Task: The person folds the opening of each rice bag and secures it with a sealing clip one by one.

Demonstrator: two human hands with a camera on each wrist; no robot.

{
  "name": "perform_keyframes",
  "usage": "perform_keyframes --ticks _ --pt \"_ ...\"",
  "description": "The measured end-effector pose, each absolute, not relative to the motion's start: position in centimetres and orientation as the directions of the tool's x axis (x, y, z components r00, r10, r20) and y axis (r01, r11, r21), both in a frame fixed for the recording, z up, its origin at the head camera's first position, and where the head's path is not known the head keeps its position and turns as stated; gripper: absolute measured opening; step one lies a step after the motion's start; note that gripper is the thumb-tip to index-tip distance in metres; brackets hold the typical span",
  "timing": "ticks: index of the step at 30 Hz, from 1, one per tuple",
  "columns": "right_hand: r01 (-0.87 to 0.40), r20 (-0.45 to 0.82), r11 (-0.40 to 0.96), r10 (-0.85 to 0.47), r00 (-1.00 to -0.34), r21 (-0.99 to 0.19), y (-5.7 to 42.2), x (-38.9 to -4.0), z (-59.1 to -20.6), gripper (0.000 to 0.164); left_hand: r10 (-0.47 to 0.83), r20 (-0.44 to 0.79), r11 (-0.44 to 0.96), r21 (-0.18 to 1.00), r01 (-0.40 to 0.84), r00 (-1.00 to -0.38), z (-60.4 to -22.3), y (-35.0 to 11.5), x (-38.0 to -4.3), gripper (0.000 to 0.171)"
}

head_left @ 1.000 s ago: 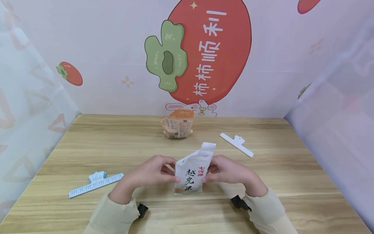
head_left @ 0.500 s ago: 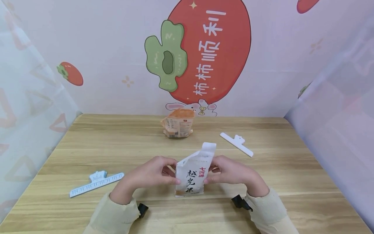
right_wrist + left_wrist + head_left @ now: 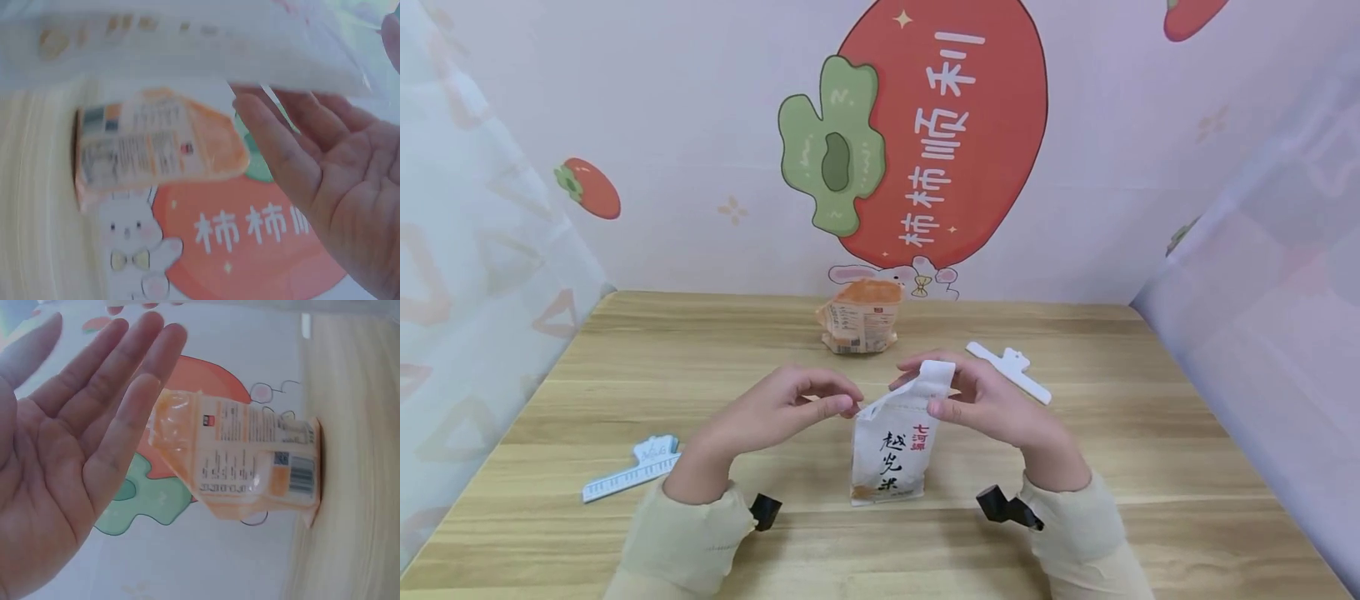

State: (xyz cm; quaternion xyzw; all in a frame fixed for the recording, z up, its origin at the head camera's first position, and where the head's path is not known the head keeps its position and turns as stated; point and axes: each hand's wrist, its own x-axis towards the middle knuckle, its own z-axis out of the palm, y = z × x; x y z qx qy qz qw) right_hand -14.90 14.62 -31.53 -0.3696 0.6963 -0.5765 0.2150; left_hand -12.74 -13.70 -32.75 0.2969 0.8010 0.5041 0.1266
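A white rice bag [image 3: 891,462] with black and red lettering stands upright on the table, its top slanting up to a raised flap on the right. My left hand [image 3: 784,410] is at the bag's upper left corner, thumb and fingertips close to the rim. In the left wrist view, the left hand's fingers [image 3: 128,419] are fairly straight. My right hand [image 3: 992,404] is around the upper right side, thumb in front and fingers partly hidden behind the flap. The right wrist view shows the right hand's fingers [image 3: 281,134] extended beside the bag [image 3: 156,53].
Farther back stands an orange and white package [image 3: 861,321] near the patterned backdrop [image 3: 700,117]. A white bar clip [image 3: 1011,371] lies at the right, partly behind the right hand. On the left lies a blue clip [image 3: 632,475] on the wooden table [image 3: 880,554].
Both hands have risen from the rice bag's lower sides to its top edge, their fingers loosening. The bag stays upright in nearly the same place.
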Motion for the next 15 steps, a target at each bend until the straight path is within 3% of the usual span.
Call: perform_keyframes --ticks 8,15 --pt "-0.245 0.157 0.047 -0.647 -0.746 -0.968 12.3 -14.5 -32.2 0.021 0.573 0.126 0.312 0.88 0.358 -0.81 -32.5 -12.7 -12.8 0.012" --pt "-0.238 0.148 0.089 -0.567 -0.81 -0.967 11.2 -14.1 -32.1 0.016 0.574 0.137 0.309 0.876 0.369 -0.807 -32.6 -12.3 -13.0 0.011"
